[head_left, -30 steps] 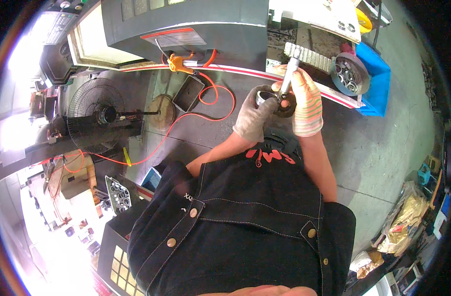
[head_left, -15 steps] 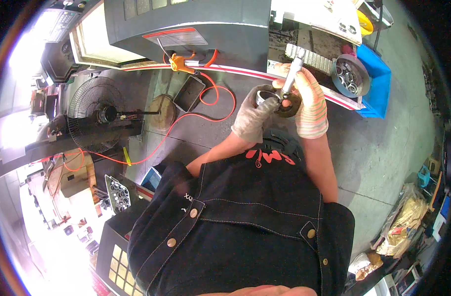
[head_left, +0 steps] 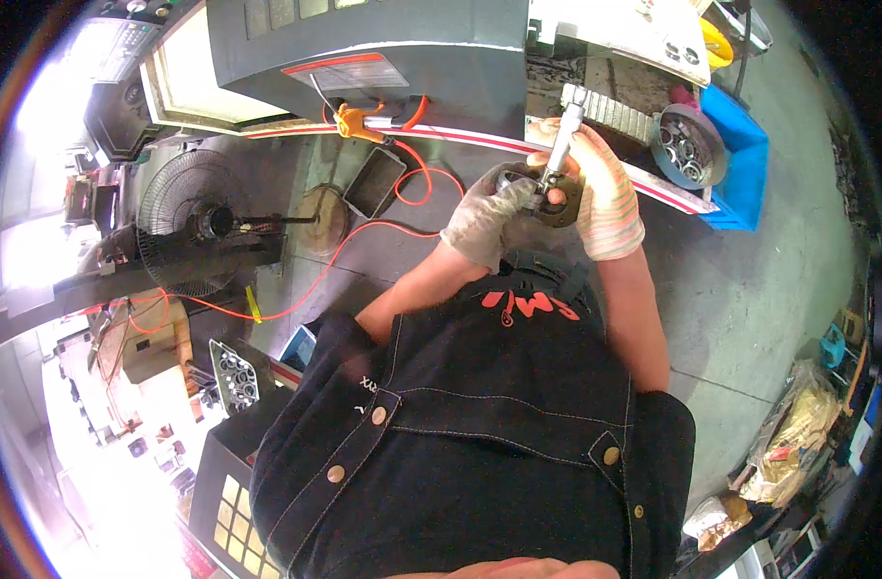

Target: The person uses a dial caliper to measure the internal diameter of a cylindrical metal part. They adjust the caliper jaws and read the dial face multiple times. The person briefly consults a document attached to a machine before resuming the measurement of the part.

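Note:
A micrometer (head_left: 561,147) with a silver barrel and a dark frame is in my right hand (head_left: 611,205), which wears a striped, pale glove. Bare fingertips show at its frame. My left hand (head_left: 481,220), in a grey soiled glove, closes around a small metal ring (head_left: 506,178). Ring and micrometer frame meet between the two hands, in front of my chest. My left fingers partly cover the ring, so exactly how the micrometer's jaws sit on it cannot be made out.
Beyond my right hand stand a round pan (head_left: 713,145) of metal rings and a blue crate (head_left: 745,183). An orange air gun (head_left: 356,123) hangs on the grey machine (head_left: 441,87), its hose (head_left: 336,253) trailing across the floor. A fan (head_left: 195,222) and a dark tray (head_left: 375,181) lie left.
My left hand has turned the ring and brought it closer to the micrometer. The micrometer has tilted and shifted slightly left, and its dark frame now faces differently.

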The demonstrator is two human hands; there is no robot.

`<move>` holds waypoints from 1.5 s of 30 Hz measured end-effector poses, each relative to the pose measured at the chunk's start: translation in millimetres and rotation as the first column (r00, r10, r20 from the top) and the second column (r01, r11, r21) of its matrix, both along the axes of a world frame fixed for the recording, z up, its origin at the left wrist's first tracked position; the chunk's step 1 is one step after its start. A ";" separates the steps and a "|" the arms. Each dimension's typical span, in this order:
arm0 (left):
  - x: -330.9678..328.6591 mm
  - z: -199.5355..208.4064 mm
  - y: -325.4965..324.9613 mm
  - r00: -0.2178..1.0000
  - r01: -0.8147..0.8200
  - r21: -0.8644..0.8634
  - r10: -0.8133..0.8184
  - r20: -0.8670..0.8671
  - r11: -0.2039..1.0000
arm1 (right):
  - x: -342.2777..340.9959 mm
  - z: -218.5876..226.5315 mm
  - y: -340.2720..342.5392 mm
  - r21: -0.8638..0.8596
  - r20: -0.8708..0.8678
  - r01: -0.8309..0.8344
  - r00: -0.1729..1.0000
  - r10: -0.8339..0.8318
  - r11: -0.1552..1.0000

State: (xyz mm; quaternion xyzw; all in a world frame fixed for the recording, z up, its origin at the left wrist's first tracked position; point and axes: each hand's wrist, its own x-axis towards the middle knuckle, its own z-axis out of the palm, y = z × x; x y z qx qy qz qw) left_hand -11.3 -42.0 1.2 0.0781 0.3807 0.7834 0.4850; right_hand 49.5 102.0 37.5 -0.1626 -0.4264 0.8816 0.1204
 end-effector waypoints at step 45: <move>0.6 -11.4 13.8 0.974 -0.002 -0.246 0.057 0.220 0.969 | 3.3 -43.1 -18.9 -0.286 -0.062 0.342 0.926 -0.373 0.895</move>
